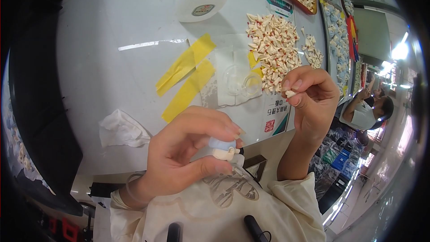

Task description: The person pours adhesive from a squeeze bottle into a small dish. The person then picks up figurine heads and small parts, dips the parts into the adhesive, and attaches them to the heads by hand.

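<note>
Close to my body, my left hand [177,152] holds a small blue-and-cream figurine [222,149] between the thumb and fingers. Its top is pale blue and its lower part cream, with a little nub sticking out at the right. Farther right, over the table's near edge, my right hand [317,101] pinches a tiny cream piece [290,93] between thumb and fingertips. Just beyond that hand lies a heap of small pointed cream pieces [272,47], some with red marks. The two hands are apart.
A white plastic bottle [201,2] stands at the back. Yellow tape strips [186,67] cross the table left of clear round dishes [242,83]. A crumpled white tissue [123,130] lies at left. A red-rimmed tray [309,10] holds more cream pieces; another person [363,113] sits at far right.
</note>
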Available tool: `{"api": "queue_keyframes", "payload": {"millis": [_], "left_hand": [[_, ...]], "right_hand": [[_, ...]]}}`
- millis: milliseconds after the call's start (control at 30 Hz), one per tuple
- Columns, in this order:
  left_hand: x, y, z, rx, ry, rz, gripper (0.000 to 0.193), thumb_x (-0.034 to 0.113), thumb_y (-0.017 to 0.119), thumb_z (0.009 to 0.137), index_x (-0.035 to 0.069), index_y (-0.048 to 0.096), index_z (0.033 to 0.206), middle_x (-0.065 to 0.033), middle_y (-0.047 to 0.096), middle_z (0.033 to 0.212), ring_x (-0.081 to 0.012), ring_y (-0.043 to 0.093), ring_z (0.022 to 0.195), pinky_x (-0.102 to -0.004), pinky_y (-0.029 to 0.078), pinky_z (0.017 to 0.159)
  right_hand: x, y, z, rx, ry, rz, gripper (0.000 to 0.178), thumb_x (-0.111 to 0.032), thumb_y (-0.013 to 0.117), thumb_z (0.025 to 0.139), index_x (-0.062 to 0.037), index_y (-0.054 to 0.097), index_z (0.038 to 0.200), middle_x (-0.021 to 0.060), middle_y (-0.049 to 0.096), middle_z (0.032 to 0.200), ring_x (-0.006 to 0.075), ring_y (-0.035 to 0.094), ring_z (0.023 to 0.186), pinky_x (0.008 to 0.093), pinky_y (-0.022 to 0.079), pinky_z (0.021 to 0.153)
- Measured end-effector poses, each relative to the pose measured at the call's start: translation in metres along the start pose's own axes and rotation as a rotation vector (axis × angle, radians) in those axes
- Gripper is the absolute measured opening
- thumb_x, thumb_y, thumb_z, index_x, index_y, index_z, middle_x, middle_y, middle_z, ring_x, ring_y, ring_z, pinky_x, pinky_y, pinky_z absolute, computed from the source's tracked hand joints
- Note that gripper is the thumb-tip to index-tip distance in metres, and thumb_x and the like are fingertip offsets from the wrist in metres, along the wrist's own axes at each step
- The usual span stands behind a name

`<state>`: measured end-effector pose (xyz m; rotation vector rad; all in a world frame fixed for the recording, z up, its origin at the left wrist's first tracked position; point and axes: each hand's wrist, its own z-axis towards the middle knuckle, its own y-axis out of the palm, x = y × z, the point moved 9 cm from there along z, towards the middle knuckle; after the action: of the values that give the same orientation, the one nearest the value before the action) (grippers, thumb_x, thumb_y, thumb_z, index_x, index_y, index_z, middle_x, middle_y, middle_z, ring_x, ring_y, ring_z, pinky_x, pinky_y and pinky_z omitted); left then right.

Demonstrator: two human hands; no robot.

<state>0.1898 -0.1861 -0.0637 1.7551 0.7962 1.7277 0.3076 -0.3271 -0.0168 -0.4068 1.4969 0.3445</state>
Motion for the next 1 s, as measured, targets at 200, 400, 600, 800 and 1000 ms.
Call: {"api": "queue_keyframes", "payload": {"millis": [200,400,600,800,1000], "left_hand": [[0.001,0.000,0.000,-0.004,0.028,-0.002,0.037,0.003,0.073,0.068,0.001,0.049,0.096,-0.0158,0.049,0.100,-0.0248,0.059,0.085,-0.0351,0.051,0.076],[0.001,0.000,-0.001,-0.017,0.031,0.011,0.038,0.005,0.074,0.068,0.000,0.050,0.097,-0.0154,0.049,0.099,-0.0251,0.059,0.084,-0.0350,0.051,0.075],[0.000,0.005,-0.002,-0.129,0.035,-0.078,0.037,-0.010,0.062,0.074,-0.001,0.050,0.107,-0.0131,0.048,0.107,-0.0196,0.051,0.099,-0.0314,0.041,0.087],[-0.001,0.006,-0.002,-0.107,0.015,-0.073,0.038,-0.009,0.064,0.073,0.000,0.050,0.107,-0.0131,0.048,0.108,-0.0199,0.052,0.098,-0.0314,0.042,0.086],[-0.001,0.005,-0.002,-0.090,0.042,-0.045,0.039,-0.010,0.064,0.072,-0.001,0.050,0.107,-0.0138,0.047,0.108,-0.0208,0.053,0.097,-0.0322,0.044,0.084]], "right_hand": [[-0.002,0.007,0.004,-0.084,-0.018,-0.017,0.018,0.006,0.071,0.065,0.0037,0.058,0.077,0.0144,0.061,0.079,0.0198,0.059,0.073,0.0288,0.048,0.068],[-0.012,-0.018,0.004,0.023,-0.115,-0.325,0.013,0.005,0.065,0.071,0.0041,0.058,0.082,0.0119,0.060,0.081,0.0170,0.058,0.075,0.0262,0.046,0.070],[-0.020,-0.086,-0.006,0.368,-0.059,-0.783,0.008,0.002,0.061,0.077,0.0029,0.058,0.085,0.0049,0.060,0.080,0.0104,0.056,0.074,0.0227,0.044,0.071],[-0.010,-0.114,-0.007,0.373,0.066,-1.127,0.016,0.001,0.062,0.073,0.0002,0.059,0.089,0.0046,0.061,0.081,0.0109,0.056,0.073,0.0227,0.044,0.068],[-0.025,-0.045,0.013,0.197,-0.205,-1.024,0.019,0.001,0.063,0.068,-0.0014,0.061,0.087,0.0063,0.060,0.085,0.0159,0.056,0.074,0.0250,0.043,0.064]]}}
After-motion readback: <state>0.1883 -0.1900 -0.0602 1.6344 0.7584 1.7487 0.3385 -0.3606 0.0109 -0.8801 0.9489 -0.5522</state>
